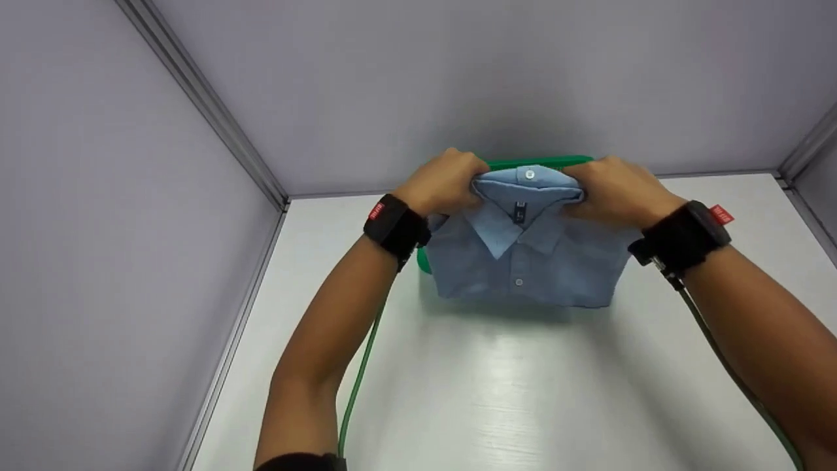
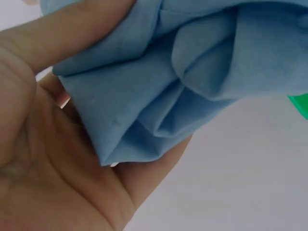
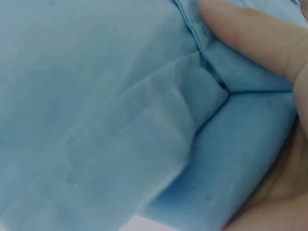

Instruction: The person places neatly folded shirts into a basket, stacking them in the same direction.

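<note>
A folded light blue button-up shirt (image 1: pixel 543 275) hangs between both hands, collar at the top and a dark label inside the neck. My left hand (image 1: pixel 448 180) grips its left shoulder beside the collar. On the opposite side my right hand (image 1: pixel 618 190) holds the right shoulder. In the left wrist view the thumb lies over the folded cloth (image 2: pixel 120 96) and the fingers pass beneath it. The right wrist view has the thumb (image 3: pixel 255 38) pressed on the fabric, with the fingers mostly hidden behind. Behind the shirt a green object (image 1: pixel 575 159) is largely covered by it.
A white table (image 1: pixel 458 392) lies under the shirt. Grey walls (image 1: pixel 392 78) rise at the back and sides, with metal framing along the corners. Green cables (image 1: pixel 359 373) run from the black wrist bands (image 1: pixel 395 229) along the arms.
</note>
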`<state>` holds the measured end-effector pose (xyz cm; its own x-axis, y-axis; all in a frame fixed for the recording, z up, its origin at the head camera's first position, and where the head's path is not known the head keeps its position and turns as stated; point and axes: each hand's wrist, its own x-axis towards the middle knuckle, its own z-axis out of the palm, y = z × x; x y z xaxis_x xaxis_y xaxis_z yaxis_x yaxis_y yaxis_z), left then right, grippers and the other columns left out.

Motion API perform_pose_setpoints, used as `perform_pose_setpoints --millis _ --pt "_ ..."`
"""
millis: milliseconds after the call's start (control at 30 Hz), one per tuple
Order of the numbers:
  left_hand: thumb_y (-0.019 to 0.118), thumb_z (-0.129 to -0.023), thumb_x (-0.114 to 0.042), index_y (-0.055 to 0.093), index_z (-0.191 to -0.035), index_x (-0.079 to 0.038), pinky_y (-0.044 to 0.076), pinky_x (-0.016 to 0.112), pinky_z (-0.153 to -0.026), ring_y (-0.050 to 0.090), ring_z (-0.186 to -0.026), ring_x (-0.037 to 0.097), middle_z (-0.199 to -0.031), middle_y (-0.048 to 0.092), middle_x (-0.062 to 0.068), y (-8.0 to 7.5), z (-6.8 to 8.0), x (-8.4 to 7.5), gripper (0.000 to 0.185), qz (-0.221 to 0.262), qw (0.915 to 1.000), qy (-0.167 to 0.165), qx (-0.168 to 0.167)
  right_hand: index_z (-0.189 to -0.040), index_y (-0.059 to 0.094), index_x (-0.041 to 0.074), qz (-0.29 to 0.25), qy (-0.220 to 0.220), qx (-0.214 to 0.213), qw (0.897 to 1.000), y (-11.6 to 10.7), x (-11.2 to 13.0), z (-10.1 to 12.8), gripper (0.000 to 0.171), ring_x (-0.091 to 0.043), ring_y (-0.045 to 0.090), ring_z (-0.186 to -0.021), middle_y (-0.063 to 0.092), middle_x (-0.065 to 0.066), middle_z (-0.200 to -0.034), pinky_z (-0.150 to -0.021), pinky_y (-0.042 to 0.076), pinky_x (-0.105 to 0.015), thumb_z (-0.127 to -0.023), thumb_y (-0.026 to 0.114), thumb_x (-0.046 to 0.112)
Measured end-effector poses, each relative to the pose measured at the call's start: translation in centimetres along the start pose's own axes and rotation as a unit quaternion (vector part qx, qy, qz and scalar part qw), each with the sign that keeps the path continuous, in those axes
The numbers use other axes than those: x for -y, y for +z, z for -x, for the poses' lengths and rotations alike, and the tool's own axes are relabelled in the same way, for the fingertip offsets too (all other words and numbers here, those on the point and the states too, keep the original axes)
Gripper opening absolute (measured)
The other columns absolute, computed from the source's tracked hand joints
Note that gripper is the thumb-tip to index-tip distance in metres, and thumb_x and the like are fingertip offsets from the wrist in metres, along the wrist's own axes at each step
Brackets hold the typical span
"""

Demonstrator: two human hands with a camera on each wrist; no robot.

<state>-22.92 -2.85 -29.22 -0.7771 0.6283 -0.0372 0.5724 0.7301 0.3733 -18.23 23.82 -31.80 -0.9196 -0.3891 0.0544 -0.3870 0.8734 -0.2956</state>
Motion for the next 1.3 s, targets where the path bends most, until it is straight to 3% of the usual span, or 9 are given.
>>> perform_pose_setpoints --millis 267,500,600,700,767,867,1000,1133,1300 --pt "0.073 -0.095 -0.005 0.074 -0.130 -0.006 0.055 0.036 -0.095 0.065 -0.103 0.018 -0.126 0.075 0.007 3.5 -1.2 2.5 0.035 -0.006 0.9983 -0.057 -0.007 -0.119 0.074 0.000 -0.015 0.022 -0.030 0.999 4.5 -1.0 -1.5 0.032 -0.036 0.070 -0.090 0.076 -0.020 -0.104 -0.085 0.058 -0.059 -0.089 0.079 0.011" --pt "0.072 -0.099 -0.011 0.073 -0.131 -0.007 0.057 0.039 -0.100 0.072 -0.114 0.023 -0.127 0.076 0.008 7.1 -1.4 4.0 0.032 -0.029 0.9951 -0.091 -0.026 -0.115 0.073 -0.001 -0.002 0.023 -0.049 0.999 7.7 -1.4 -1.6 0.028 -0.037 0.070 -0.089 0.076 -0.021 -0.102 -0.082 0.057 -0.059 -0.089 0.080 0.011" --pt "0.071 -0.100 -0.014 0.068 -0.138 -0.010 0.057 0.041 -0.102 0.070 -0.121 0.025 -0.133 0.074 0.008 8.5 -0.7 4.0 0.039 -0.082 0.9911 -0.100 -0.031 -0.128 0.067 -0.002 0.026 0.017 -0.051 0.998 8.6 -1.3 -0.9 0.045 -0.046 0.066 -0.116 0.071 -0.026 -0.124 -0.099 0.051 -0.065 -0.088 0.083 0.012" --pt "0.073 -0.100 -0.024 0.058 -0.150 -0.015 0.052 0.048 -0.111 0.062 -0.136 0.029 -0.150 0.063 0.009 9.5 0.9 3.3 0.054 -0.131 0.9861 -0.100 -0.023 -0.145 0.056 -0.002 0.057 0.003 -0.044 0.997 9.0 -0.7 0.5 0.069 -0.052 0.047 -0.142 0.054 -0.031 -0.149 -0.114 0.038 -0.071 -0.086 0.086 0.019" --pt "0.075 -0.099 -0.036 0.051 -0.157 -0.018 0.045 0.056 -0.118 0.052 -0.146 0.033 -0.160 0.053 0.011 9.8 2.4 2.6 0.065 -0.132 0.9873 -0.089 0.004 -0.154 0.048 0.000 0.064 -0.008 -0.012 0.998 8.9 0.0 1.7 0.082 -0.055 0.035 -0.151 0.041 -0.032 -0.161 -0.118 0.032 -0.075 -0.087 0.087 0.030" --pt "0.072 -0.097 -0.055 0.044 -0.162 -0.024 0.035 0.065 -0.123 0.039 -0.156 0.038 -0.170 0.039 0.010 10.4 4.3 1.5 0.078 -0.087 0.9902 -0.072 0.083 -0.161 0.041 0.008 0.053 -0.005 0.066 0.996 8.6 1.2 3.3 0.094 -0.061 0.026 -0.153 0.031 -0.032 -0.168 -0.116 0.028 -0.080 -0.088 0.083 0.049" --pt "0.066 -0.094 -0.069 0.039 -0.164 -0.031 0.029 0.071 -0.123 0.031 -0.158 0.047 -0.176 0.028 0.007 11.7 5.5 0.7 0.085 -0.063 0.9810 -0.072 0.169 -0.165 0.036 0.014 0.060 0.017 0.133 0.989 9.1 1.9 4.0 0.101 -0.070 0.019 -0.150 0.025 -0.034 -0.169 -0.114 0.026 -0.082 -0.087 0.080 0.059" --pt "0.064 -0.094 -0.070 0.036 -0.166 -0.031 0.031 0.068 -0.123 0.031 -0.155 0.054 -0.176 0.026 0.010 13.0 5.2 0.6 0.086 -0.085 0.9743 -0.081 0.192 -0.165 0.036 0.016 0.081 0.033 0.149 0.985 10.5 1.9 3.7 0.101 -0.074 0.018 -0.146 0.027 -0.037 -0.167 -0.111 0.028 -0.083 -0.086 0.081 0.058" --pt "0.064 -0.094 -0.070 0.035 -0.166 -0.029 0.043 0.064 -0.117 0.037 -0.151 0.056 -0.172 0.034 0.013 14.4 4.6 0.5 0.087 -0.123 0.9680 -0.091 0.199 -0.163 0.040 0.016 0.098 0.038 0.159 0.982 11.9 1.3 3.2 0.097 -0.076 0.023 -0.144 0.033 -0.038 -0.163 -0.109 0.030 -0.084 -0.086 0.081 0.058"
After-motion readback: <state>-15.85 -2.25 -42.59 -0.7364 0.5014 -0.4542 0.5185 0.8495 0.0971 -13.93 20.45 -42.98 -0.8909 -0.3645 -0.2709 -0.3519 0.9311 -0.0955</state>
